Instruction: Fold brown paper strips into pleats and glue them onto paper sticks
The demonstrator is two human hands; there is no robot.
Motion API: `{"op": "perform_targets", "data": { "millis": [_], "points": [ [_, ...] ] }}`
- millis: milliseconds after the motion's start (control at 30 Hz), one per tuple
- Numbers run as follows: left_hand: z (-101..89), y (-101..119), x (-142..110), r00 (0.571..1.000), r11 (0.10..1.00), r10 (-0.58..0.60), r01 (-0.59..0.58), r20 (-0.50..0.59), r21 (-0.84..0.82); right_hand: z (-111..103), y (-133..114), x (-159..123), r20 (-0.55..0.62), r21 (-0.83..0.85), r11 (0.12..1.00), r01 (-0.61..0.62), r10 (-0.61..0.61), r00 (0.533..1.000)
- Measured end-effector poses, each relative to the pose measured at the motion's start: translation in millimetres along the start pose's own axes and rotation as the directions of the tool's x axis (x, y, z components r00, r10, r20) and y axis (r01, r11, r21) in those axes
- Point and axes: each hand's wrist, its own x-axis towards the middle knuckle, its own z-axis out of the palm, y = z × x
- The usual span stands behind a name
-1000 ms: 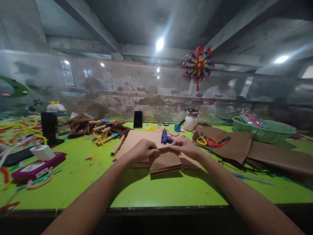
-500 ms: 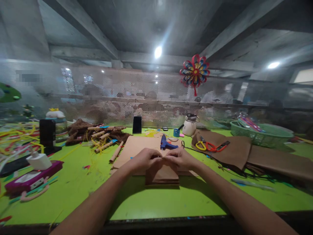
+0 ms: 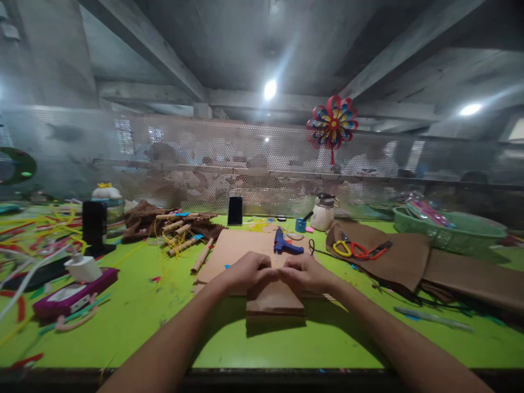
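Note:
Both hands meet at the far edge of a folded piece of brown kraft paper [image 3: 275, 299] near the front of the table. My left hand [image 3: 254, 271] is closed, thumb and fingers pinching the paper's upper edge. Opposite it, my right hand [image 3: 302, 272] pinches the same edge, its fingertips almost touching the left ones. The fingers hide the pinched part of the paper. Beneath and beyond lies a stack of flat brown paper sheets [image 3: 229, 248]. A blue glue gun [image 3: 286, 243] rests on that stack just past my hands.
Rolled paper tubes [image 3: 180, 240] with yellow string lie left of the stack. To the right, scissors [image 3: 368, 251] rest on dark brown paper [image 3: 403, 262]. A purple power strip [image 3: 77, 292] with a white plug stands at left. Behind are a phone [image 3: 234, 210], a kettle [image 3: 323, 212] and a green basket [image 3: 454, 232].
The view has shifted slightly, so everything sits a little further right and lower. Both hands still pinch the paper, and its near end shows a bit more fold toward me.

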Motion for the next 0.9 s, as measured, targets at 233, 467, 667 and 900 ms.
{"op": "perform_targets", "data": {
  "millis": [233, 467, 667, 900],
  "points": [
    [-6.7, -13.4, 0.0, 0.999, 1.0, -0.009, 0.009, 0.039, -0.01, -1.4, 6.2, 2.1, 0.026, 0.055, 0.998, -0.032, 0.03, 0.999],
    [-12.4, -13.4, -1.5, 0.999, 1.0, -0.015, 0.016, 0.048, -0.02, -2.6, 11.6, 3.1, 0.031, 0.164, 0.98, -0.115, 0.112, 0.993],
    [-14.6, -9.6, -3.9, 0.997, 0.992, -0.044, 0.051, 0.057, -0.116, -7.9, 5.5, 3.2, 0.016, 0.297, 0.942, -0.155, 0.158, 0.987],
    [-12.6, -13.0, -3.6, 0.996, 0.98, -0.072, 0.08, 0.053, -0.182, -9.2, 13.4, 3.9, -0.059, 0.299, 0.939, -0.172, 0.198, 0.979]
  ]
}}
